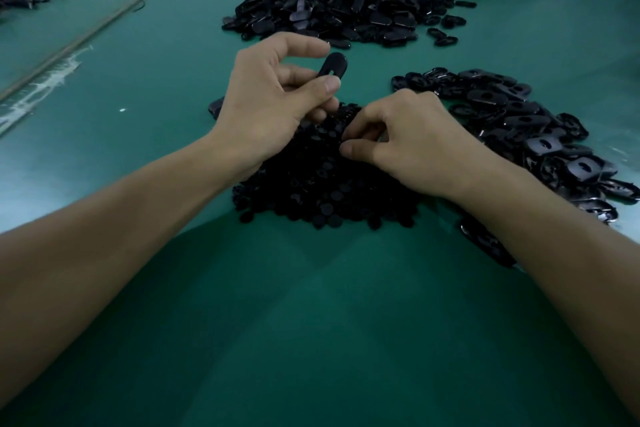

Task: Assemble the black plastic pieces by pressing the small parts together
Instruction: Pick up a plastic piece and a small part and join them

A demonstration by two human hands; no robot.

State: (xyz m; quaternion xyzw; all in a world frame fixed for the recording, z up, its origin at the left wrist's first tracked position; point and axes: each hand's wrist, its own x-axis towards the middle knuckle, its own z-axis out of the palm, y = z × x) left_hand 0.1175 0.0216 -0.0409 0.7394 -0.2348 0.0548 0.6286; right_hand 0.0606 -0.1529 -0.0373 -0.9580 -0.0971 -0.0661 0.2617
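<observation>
Both my hands are working: left hand (270,104) is pinching oval black piece (333,66) at 12 o'clock; right hand (412,146) is curling into small-parts pile (318,187), grasp indiscernible. Green table (311,340) is lying open toward 6 o'clock.

Glossy black oval piece (333,65) with a slot, pinched near upright by fingers (304,45) of the left hand (263,104), above a heap of small round black parts (322,184) on the tabletop (311,322). Pile of flat holed ovals (519,114) just right of it.

Bare forearms (104,253), bare left grip (263,104) and right grip (408,146) (nails (333,84) short).
</observation>
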